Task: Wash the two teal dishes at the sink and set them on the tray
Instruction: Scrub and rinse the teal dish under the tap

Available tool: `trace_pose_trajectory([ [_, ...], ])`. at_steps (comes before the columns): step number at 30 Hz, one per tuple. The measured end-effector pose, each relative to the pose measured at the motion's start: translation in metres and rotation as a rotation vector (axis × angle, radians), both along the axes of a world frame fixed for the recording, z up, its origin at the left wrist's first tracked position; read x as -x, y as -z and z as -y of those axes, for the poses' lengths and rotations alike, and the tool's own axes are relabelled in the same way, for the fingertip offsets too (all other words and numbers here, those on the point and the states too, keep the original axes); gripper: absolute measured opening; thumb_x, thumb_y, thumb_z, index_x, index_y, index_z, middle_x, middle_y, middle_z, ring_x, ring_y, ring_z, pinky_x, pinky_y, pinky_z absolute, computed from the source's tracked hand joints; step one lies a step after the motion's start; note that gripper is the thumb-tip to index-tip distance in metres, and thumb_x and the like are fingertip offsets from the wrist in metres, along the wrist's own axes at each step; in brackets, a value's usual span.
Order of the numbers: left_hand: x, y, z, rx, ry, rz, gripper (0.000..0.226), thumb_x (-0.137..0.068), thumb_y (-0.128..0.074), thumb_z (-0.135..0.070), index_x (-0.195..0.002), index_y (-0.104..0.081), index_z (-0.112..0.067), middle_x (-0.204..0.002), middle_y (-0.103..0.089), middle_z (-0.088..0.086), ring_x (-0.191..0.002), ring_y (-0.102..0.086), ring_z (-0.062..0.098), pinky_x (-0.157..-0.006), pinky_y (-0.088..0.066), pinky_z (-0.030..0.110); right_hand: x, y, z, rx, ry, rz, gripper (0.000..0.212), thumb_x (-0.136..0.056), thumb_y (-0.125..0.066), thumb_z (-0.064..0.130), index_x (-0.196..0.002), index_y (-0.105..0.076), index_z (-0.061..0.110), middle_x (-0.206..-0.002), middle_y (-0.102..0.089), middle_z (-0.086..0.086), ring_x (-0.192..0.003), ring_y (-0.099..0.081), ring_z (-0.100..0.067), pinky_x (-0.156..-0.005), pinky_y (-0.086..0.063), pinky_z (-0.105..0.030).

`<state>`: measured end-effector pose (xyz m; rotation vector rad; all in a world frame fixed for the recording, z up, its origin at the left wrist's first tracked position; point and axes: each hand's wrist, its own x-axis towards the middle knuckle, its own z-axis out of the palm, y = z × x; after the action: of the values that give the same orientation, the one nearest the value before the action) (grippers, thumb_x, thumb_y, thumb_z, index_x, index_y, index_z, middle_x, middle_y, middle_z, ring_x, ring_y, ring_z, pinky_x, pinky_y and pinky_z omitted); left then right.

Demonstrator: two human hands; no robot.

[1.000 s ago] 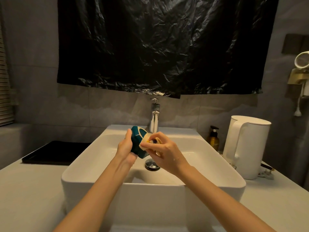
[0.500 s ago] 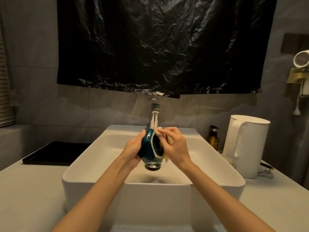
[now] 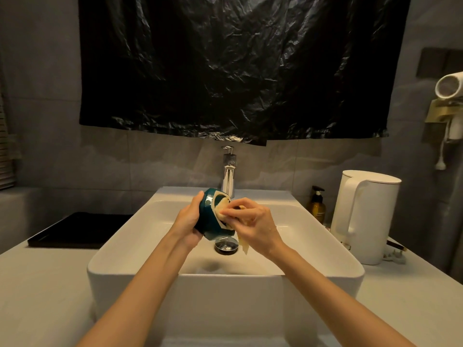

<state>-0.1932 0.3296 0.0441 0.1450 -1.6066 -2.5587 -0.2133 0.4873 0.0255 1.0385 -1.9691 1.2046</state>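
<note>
Fingers first, seen from the head camera: the left hand (image 3: 187, 221) is curled round the back of the teal dish (image 3: 206, 217). Its thumb lies along the upper edge and the palm cups the rounded side, a firm grip. The right hand (image 3: 254, 225) has its fingertips (image 3: 229, 212) bunched in a pinch on a yellowish cloth (image 3: 221, 211) and presses it flat against the face of the dish that is turned toward it. A loose end of the cloth hangs down below that hand.

The dish is held in the air, tipped on its side, over the basin of the white sink (image 3: 120, 249). It is just above the drain (image 3: 226, 246) and in front of the chrome faucet (image 3: 228, 179).

Writing: the brown pump bottle (image 3: 317, 207) beside the white kettle (image 3: 363, 216) carries a label, too small to read.

The dish is glossy, dark teal and round-bodied. A pale angular band edges the face being wiped, and I cannot tell whether that is rim or foot. Only this one dish shows. The black tray (image 3: 75, 229) lies on the counter left of the sink, well apart from the hands.
</note>
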Motion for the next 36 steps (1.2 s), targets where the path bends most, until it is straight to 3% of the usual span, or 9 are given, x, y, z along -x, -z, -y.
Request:
trace_pose_trajectory([
  [3, -0.001, 0.000, -0.002, -0.006, 0.024, 0.025, 0.031, -0.096, -0.048, -0.039, -0.103, -0.061, -0.012, -0.102, -0.063, 0.016, -0.098, -0.059, 0.028, -0.085, -0.051, 0.041, 0.002, -0.002, 0.001, 0.018, 0.039, -0.098, 0.018, -0.082, -0.072, 0.016, -0.100, -0.076, 0.017, -0.099, -0.067, 0.005, -0.090, -0.060, -0.002, -0.078, -0.051, -0.013],
  [6, -0.003, 0.001, -0.006, 0.001, 0.058, 0.033, 0.032, -0.096, -0.048, -0.038, -0.106, -0.060, -0.011, -0.101, -0.063, 0.016, -0.098, -0.059, 0.027, -0.080, -0.052, 0.038, 0.006, -0.005, 0.003, 0.075, 0.124, -0.151, 0.018, -0.083, -0.071, 0.022, -0.100, -0.076, 0.019, -0.099, -0.068, 0.002, -0.090, -0.062, -0.006, -0.078, -0.053, -0.017],
  [11, -0.002, -0.001, -0.007, -0.078, 0.036, 0.068, 0.028, -0.098, -0.046, -0.038, -0.100, -0.059, -0.013, -0.101, -0.063, 0.016, -0.098, -0.059, 0.027, -0.083, -0.051, 0.041, 0.007, -0.005, 0.003, 0.041, 0.199, -0.013, 0.019, -0.085, -0.070, 0.015, -0.103, -0.074, 0.020, -0.104, -0.067, 0.003, -0.095, -0.059, -0.007, -0.084, -0.051, -0.014],
  [15, 0.000, 0.001, -0.004, -0.123, -0.011, 0.122, 0.032, -0.096, -0.047, -0.039, -0.111, -0.056, -0.013, -0.108, -0.062, 0.015, -0.106, -0.058, 0.029, -0.085, -0.050, 0.043, 0.006, -0.002, 0.003, -0.069, 0.199, 0.076, 0.017, -0.087, -0.065, 0.015, -0.103, -0.072, 0.019, -0.105, -0.067, 0.002, -0.096, -0.058, -0.009, -0.081, -0.052, -0.014],
  [19, 0.003, 0.001, -0.001, -0.122, -0.079, 0.141, 0.039, -0.095, -0.050, -0.041, -0.119, -0.056, -0.011, -0.110, -0.063, 0.015, -0.106, -0.059, 0.031, -0.086, -0.051, 0.047, -0.001, -0.002, 0.002, -0.098, 0.090, 0.160, 0.018, -0.087, -0.065, 0.012, -0.102, -0.073, 0.017, -0.103, -0.065, 0.005, -0.095, -0.058, -0.007, -0.078, -0.047, -0.008],
  [23, 0.002, 0.001, -0.002, -0.088, -0.088, 0.162, 0.040, -0.095, -0.049, -0.042, -0.121, -0.054, -0.012, -0.112, -0.062, 0.016, -0.107, -0.058, 0.032, -0.090, -0.050, 0.048, -0.007, -0.004, 0.006, -0.031, -0.031, 0.273, 0.018, -0.086, -0.068, 0.016, -0.104, -0.073, 0.018, -0.097, -0.064, 0.011, -0.093, -0.059, -0.005, -0.076, -0.051, -0.012],
  [29, -0.001, 0.000, -0.009, -0.092, -0.026, 0.116, 0.033, -0.096, -0.049, -0.039, -0.113, -0.057, -0.011, -0.106, -0.062, 0.017, -0.104, -0.058, 0.031, -0.086, -0.051, 0.044, -0.001, -0.008, 0.009, 0.087, 0.040, 0.248, 0.014, -0.088, -0.065, 0.019, -0.098, -0.070, 0.029, -0.096, -0.063, 0.019, -0.098, -0.055, 0.005, -0.081, -0.048, -0.014],
  [33, -0.003, -0.001, -0.008, -0.052, -0.047, 0.120, 0.029, -0.097, -0.046, -0.040, -0.099, -0.058, -0.014, -0.101, -0.062, 0.016, -0.097, -0.060, 0.029, -0.085, -0.051, 0.044, -0.005, -0.008, 0.004, 0.018, -0.059, 0.389, 0.014, -0.087, -0.067, 0.018, -0.099, -0.071, 0.024, -0.103, -0.065, 0.006, -0.101, -0.058, -0.009, -0.078, -0.053, -0.018],
  [36, -0.005, -0.001, -0.007, -0.028, -0.029, 0.109, 0.029, -0.098, -0.045, -0.039, -0.094, -0.059, -0.014, -0.098, -0.063, 0.016, -0.093, -0.060, 0.028, -0.085, -0.051, 0.043, -0.005, -0.009, 0.001, 0.006, -0.085, 0.419, 0.013, -0.088, -0.066, 0.019, -0.100, -0.069, 0.024, -0.103, -0.064, 0.007, -0.100, -0.058, -0.009, -0.075, -0.052, -0.016],
])
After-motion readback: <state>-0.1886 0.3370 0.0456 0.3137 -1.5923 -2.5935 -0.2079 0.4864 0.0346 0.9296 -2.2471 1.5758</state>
